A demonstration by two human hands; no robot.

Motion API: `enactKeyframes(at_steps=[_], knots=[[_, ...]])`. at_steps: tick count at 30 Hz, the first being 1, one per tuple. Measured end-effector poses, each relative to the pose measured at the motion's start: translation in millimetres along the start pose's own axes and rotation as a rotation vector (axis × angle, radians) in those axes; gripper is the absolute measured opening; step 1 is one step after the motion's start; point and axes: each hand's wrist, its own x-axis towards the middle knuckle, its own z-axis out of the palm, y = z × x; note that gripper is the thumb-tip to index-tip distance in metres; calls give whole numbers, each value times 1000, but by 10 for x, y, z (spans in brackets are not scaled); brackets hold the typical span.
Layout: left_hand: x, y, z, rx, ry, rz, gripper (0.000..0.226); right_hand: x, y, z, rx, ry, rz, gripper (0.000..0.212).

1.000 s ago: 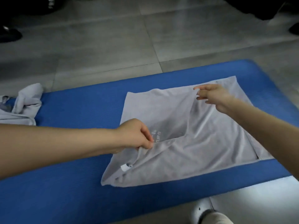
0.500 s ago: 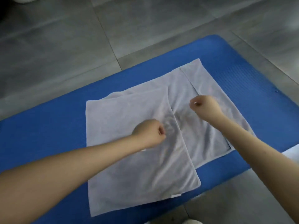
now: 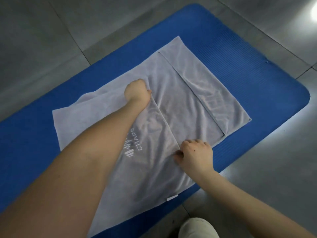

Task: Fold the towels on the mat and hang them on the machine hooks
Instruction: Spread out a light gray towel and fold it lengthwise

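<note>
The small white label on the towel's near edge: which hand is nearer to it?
Right. The right hand pinches the towel flap just beyond the label; the left hand grips the flap's far end, farther off.

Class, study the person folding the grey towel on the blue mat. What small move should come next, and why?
Probably carry the held edge further right and lay it flat. The left hand grips the far end of a folded edge of the towel and the right hand grips its near end. That edge sits mid-towel, short of the right side, on the mat.
</note>
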Motion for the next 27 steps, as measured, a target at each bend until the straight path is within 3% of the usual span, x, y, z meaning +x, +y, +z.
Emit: enactKeyframes(at_steps=[6, 8, 10, 18, 22, 25, 27], knots=[[97, -97, -114, -236, 71, -58, 19, -113, 65, 8, 55, -49, -4, 47], [59, -175, -278, -347, 131, -73, 19, -129, 97, -29, 201, -9, -23, 26], [18, -247, -484, -405, 205, -66, 20, -109, 126, -158, 384, -164, 7, 9], [16, -284, -1342, -504, 324, -5, 19, 11, 374, -1099, 863, -497, 119, 17], [216, 154, -1612, -500, 385, 68, 22, 238, 728, -1478, 1044, -387, 258, 14], [502, 654, -1500, -470, 369, 88, 27, 442, 1021, -1449, 963, -199, 406, 13], [701, 945, -1288, -601, 244, 61, 21, 576, 1209, -1313, 849, -62, 479, 13]])
